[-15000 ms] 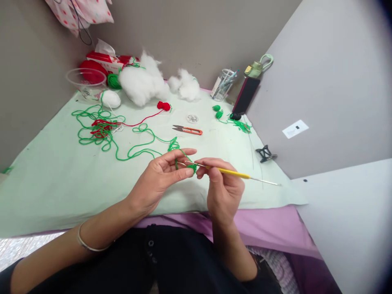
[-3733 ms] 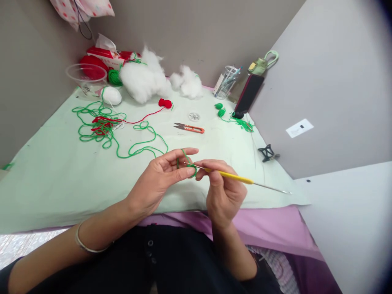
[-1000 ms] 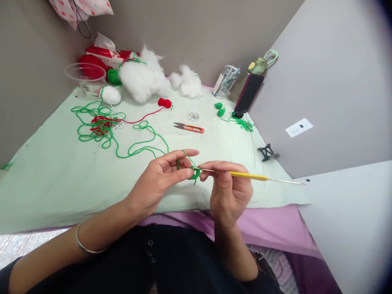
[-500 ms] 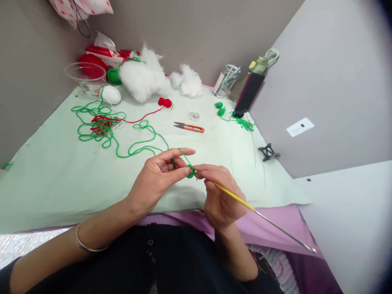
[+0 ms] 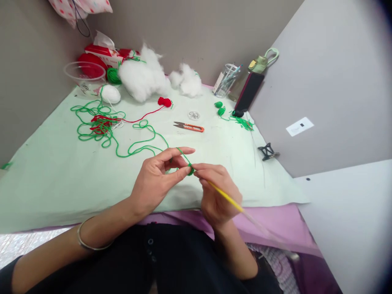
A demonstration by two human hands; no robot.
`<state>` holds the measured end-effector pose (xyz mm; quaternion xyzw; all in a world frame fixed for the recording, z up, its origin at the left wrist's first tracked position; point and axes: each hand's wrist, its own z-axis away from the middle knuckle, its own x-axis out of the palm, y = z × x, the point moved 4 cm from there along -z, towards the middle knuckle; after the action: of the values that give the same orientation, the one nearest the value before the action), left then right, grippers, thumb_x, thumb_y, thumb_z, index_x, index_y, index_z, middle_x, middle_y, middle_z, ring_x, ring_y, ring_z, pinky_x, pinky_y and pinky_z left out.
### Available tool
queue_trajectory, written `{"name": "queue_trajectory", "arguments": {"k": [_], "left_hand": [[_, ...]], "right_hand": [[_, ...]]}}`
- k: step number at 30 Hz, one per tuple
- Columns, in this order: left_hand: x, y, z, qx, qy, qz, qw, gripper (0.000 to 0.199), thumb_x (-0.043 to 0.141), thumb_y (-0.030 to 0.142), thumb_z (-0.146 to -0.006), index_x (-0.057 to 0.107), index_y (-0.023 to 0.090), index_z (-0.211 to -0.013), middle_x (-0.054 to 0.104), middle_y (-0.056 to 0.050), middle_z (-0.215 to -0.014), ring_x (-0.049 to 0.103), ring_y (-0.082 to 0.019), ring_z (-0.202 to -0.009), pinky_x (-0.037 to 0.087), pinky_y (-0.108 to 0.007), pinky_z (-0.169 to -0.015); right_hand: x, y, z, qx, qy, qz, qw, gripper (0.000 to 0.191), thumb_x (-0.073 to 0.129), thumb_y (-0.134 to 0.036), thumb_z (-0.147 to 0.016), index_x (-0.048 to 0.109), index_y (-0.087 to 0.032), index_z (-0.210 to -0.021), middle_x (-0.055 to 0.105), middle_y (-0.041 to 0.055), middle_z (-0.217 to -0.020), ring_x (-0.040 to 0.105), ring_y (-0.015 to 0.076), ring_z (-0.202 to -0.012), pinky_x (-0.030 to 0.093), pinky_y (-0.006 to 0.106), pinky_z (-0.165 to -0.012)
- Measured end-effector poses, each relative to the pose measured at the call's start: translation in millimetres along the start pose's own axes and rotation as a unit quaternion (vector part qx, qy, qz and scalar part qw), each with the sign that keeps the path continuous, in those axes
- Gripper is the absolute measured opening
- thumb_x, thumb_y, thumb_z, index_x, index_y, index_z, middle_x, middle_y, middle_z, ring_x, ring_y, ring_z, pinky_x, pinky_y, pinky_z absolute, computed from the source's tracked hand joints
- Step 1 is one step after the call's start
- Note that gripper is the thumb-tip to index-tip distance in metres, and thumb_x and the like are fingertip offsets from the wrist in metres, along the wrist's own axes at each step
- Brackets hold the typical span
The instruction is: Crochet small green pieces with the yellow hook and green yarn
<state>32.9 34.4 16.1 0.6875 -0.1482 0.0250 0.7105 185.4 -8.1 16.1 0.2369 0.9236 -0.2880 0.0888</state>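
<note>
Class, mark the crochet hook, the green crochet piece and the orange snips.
Crochet hook (image 5: 226,197), head view: yellow handle.
Green crochet piece (image 5: 191,170), head view: visible middle.
Orange snips (image 5: 186,126), head view: where blades meet handle.

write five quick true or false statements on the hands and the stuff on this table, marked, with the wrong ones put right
1. The right hand holds a yellow-handled metal crochet hook. True.
2. The left hand pinches a round white yarn ball. False: it pinches a small green crocheted piece.
3. A thin green yarn strand runs from the left hand to that crocheted piece. True.
4. The dark flat phone with a red edge lies flat on the table. False: it stands tilted in front of the green bottle with a loop handle.
5. The orange-handled metal thread snips lie nearer the person than the small round clear dish. True.
</note>
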Motion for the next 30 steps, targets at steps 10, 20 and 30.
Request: {"name": "queue_trajectory", "arguments": {"k": [10, 20, 30], "left_hand": [[6.3, -9.6, -2.3, -0.186, -0.066, 0.208, 0.958, 0.038, 0.088, 0.021, -0.078, 0.082, 0.018, -0.116, 0.069, -0.001, -0.085, 0.061, -0.011, -0.079, 0.049, -0.023, -0.076], [5.0, -4.1, -1.4, -0.073, -0.087, 0.134, 0.984, 0.032, 0.086, 0.018, -0.083, 0.084, 0.027, -0.113, 0.063, 0.003, -0.084, 0.058, -0.010, -0.081, 0.047, -0.023, -0.082], [8.2, 0.1, -4.0, -0.145, -0.117, 0.171, 0.968, 0.041, 0.090, 0.018, -0.079, 0.082, 0.026, -0.119, 0.070, 0.004, -0.081, 0.063, -0.009, -0.079, 0.046, -0.020, -0.078]], "right_hand": [[-0.8, 1.9, 1.7, 0.019, 0.074, -0.002, 0.997, 0.032, 0.062, -0.010, -0.098, 0.077, -0.029, -0.120, 0.076, 0.0058, -0.100, 0.072, 0.0190, -0.088, 0.062, 0.035, -0.072], [4.2, 10.4, -8.6, 0.212, 0.088, -0.245, 0.942, 0.014, 0.065, -0.021, -0.100, 0.077, -0.027, -0.101, 0.072, 0.0009, -0.091, 0.066, 0.0127, -0.070, 0.056, 0.031, -0.064], [3.5, 14.1, -8.7, 0.244, 0.096, -0.303, 0.916, 0.012, 0.066, -0.025, -0.101, 0.078, -0.026, -0.099, 0.072, -0.0006, -0.087, 0.066, 0.0109, -0.068, 0.055, 0.028, -0.065]]}}
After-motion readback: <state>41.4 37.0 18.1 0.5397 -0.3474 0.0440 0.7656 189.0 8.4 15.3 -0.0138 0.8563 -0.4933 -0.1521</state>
